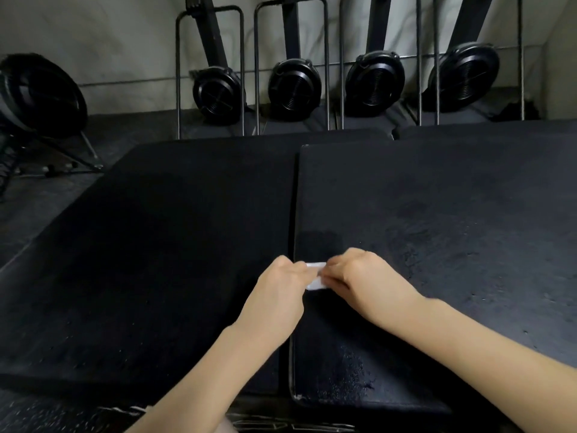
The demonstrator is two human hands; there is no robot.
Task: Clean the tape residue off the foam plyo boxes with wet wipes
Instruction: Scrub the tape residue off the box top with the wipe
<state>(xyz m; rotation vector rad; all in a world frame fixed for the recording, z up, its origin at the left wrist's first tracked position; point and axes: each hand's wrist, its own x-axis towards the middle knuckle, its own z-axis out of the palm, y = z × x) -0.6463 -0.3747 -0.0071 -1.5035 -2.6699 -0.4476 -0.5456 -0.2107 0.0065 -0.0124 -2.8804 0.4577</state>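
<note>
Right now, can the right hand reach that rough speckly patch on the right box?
Probably yes. The patch lies just beside the right hand on the right box, with nothing between them. But both hands, the left hand too, are busy pinching the white wipe.

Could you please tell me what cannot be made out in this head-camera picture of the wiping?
- White wipe: mostly covered by the left hand and right hand; its size and folds are hidden.
- Tape residue on the right plyo box: too faint on the dark surface.
- Upright machines behind: tops cut off by the frame's upper edge.
</note>
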